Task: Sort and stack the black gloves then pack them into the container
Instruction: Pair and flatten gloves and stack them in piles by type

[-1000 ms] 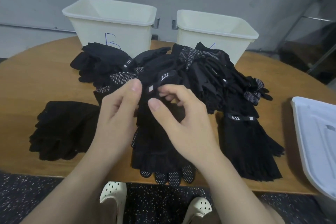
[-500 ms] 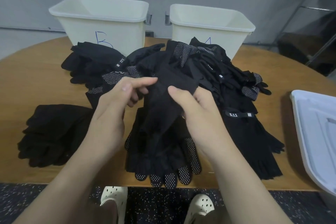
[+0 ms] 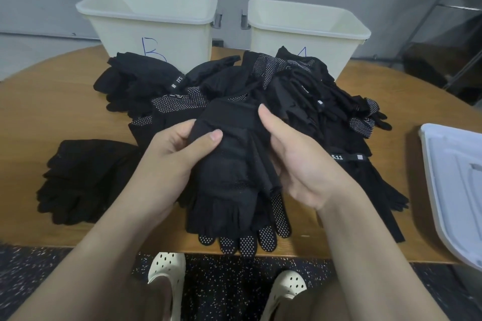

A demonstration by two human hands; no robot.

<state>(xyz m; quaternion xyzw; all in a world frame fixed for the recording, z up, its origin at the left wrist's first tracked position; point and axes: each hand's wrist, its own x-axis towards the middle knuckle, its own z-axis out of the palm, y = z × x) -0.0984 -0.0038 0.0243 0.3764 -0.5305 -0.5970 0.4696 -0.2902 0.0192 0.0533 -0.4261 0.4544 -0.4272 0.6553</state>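
Observation:
Both hands hold one black glove (image 3: 229, 164) above the table's front middle, cuff away from me, fingers hanging toward me. My left hand (image 3: 172, 156) grips its left edge, thumb on top. My right hand (image 3: 300, 161) holds its right side, thumb up by the cuff. Under it lies a stack of dotted-palm gloves (image 3: 247, 240). A big heap of black gloves (image 3: 260, 86) fills the table's middle. Separate stacks lie at the left (image 3: 86, 180) and right (image 3: 365, 180). Two cream containers stand behind: B (image 3: 156, 31) and another (image 3: 307, 31).
The wooden table (image 3: 52, 112) has a curved edge near me. A white lid or tray (image 3: 453, 185) lies at the right edge. My feet in cream shoes (image 3: 167, 266) show below the table on a speckled floor.
The glove in my hands has been turned and spread out flatter; my hands moved apart to its two sides, and the labelled cuff no longer shows.

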